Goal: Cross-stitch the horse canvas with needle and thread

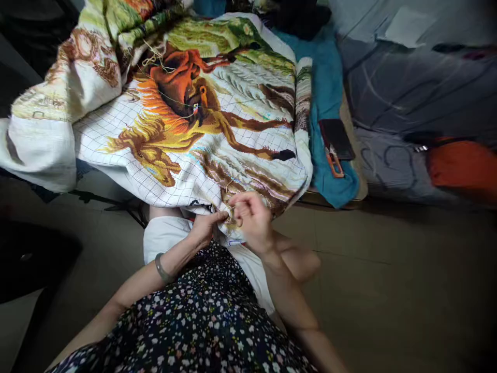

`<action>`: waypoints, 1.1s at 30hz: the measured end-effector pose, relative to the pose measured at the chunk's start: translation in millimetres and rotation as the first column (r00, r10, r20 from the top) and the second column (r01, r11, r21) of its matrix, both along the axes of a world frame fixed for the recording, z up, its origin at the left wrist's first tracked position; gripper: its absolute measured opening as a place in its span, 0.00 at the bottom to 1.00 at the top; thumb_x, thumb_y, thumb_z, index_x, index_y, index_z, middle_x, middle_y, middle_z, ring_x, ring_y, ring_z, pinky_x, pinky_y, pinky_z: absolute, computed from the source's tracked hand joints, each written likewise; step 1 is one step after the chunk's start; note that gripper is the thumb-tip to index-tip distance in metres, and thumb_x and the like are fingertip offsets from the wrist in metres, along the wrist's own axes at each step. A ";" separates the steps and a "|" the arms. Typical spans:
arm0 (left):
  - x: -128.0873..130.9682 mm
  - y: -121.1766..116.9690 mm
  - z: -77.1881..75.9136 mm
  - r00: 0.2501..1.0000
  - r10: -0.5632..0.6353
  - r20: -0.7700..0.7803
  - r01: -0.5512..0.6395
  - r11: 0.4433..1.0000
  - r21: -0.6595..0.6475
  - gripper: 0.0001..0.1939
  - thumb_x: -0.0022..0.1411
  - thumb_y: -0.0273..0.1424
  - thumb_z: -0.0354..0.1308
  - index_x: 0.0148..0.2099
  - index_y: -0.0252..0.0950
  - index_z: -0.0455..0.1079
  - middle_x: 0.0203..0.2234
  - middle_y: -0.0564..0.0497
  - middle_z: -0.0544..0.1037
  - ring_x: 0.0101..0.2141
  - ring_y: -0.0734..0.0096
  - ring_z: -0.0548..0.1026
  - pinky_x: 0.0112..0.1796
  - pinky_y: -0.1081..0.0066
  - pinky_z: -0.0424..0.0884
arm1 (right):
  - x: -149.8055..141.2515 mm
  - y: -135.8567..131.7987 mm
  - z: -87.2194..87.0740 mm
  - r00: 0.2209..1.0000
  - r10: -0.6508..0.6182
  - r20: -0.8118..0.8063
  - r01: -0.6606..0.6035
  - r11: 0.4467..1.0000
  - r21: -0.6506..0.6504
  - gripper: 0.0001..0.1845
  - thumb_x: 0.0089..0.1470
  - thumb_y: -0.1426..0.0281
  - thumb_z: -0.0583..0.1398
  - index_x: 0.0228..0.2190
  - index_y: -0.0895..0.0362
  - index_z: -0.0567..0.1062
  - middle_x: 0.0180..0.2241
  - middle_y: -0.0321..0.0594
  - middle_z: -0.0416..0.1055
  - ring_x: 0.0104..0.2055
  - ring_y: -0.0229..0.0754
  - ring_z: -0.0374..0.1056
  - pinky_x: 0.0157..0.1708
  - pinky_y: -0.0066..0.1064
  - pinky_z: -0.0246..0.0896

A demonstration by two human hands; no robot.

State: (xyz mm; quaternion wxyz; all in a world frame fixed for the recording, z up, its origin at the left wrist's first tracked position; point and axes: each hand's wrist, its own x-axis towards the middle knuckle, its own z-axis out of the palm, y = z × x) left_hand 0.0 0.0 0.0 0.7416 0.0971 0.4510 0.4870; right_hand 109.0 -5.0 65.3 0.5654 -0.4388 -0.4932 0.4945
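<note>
In the head view, the embroidered cloth [244, 135] was found spread over the counter [364, 178], its near edge hung toward the person. The left hand [204, 229] was held low with the thumb extended, its grip clamped on that edge. The right hand [254, 217] was positioned just beside it, fingers curled; whether anything was gripped could not be told owing to blur. A small blue-outlined mark [235, 242] was noted at the cloth's edge; its content could not be read. Orange-handled snips [331, 159] were seen on the blue towel [326, 77].
</note>
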 end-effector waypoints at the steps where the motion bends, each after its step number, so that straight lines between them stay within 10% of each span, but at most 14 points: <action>1: 0.0 -0.3 -1.0 1.000 0.012 0.002 -0.012 1.000 -0.012 0.18 0.30 0.27 0.76 0.27 0.32 0.74 0.22 0.49 0.80 0.36 0.59 0.80 0.45 0.61 0.76 | 14.5 2.2 13.2 0.997 -0.048 -0.066 0.052 0.996 0.069 0.11 0.61 0.61 0.62 0.33 0.54 0.67 0.26 0.30 0.72 0.17 0.30 0.60 0.17 0.22 0.61; 8: 0.6 -1.3 -1.5 0.998 0.056 0.027 -0.054 0.998 -0.044 0.22 0.29 0.26 0.76 0.32 0.32 0.76 0.25 0.47 0.82 0.43 0.52 0.80 0.48 0.57 0.74 | 62.6 8.7 53.7 0.911 -0.339 -0.235 0.412 0.768 0.490 0.12 0.59 0.63 0.64 0.31 0.53 0.66 0.17 0.20 0.64 0.14 0.29 0.52 0.44 0.40 0.74; 12: -0.3 -1.5 -0.4 0.998 0.060 0.015 -0.059 0.998 -0.038 0.22 0.29 0.26 0.76 0.32 0.32 0.75 0.24 0.47 0.81 0.43 0.51 0.80 0.49 0.57 0.74 | 46.5 -5.0 12.5 0.980 -0.187 0.065 0.177 0.975 0.131 0.08 0.63 0.63 0.58 0.33 0.53 0.66 0.15 0.22 0.61 0.15 0.31 0.56 0.27 0.28 0.69; 16: -1.2 -1.2 -0.5 0.999 0.048 0.016 -0.048 0.999 -0.025 0.22 0.29 0.27 0.75 0.32 0.31 0.76 0.23 0.47 0.81 0.41 0.53 0.80 0.48 0.58 0.73 | 31.6 -20.4 -29.3 0.917 0.051 0.395 0.015 0.986 -0.164 0.08 0.60 0.66 0.57 0.37 0.56 0.73 0.19 0.29 0.67 0.19 0.33 0.62 0.20 0.24 0.59; 33: -0.7 -0.9 0.1 0.998 0.061 0.003 -0.062 0.998 0.016 0.24 0.29 0.27 0.76 0.34 0.32 0.77 0.22 0.49 0.80 0.34 0.59 0.80 0.46 0.60 0.72 | 22.7 -19.8 -32.3 0.661 0.007 0.750 0.065 0.996 -0.067 0.17 0.59 0.68 0.55 0.39 0.59 0.83 0.23 0.41 0.78 0.22 0.40 0.69 0.27 0.28 0.62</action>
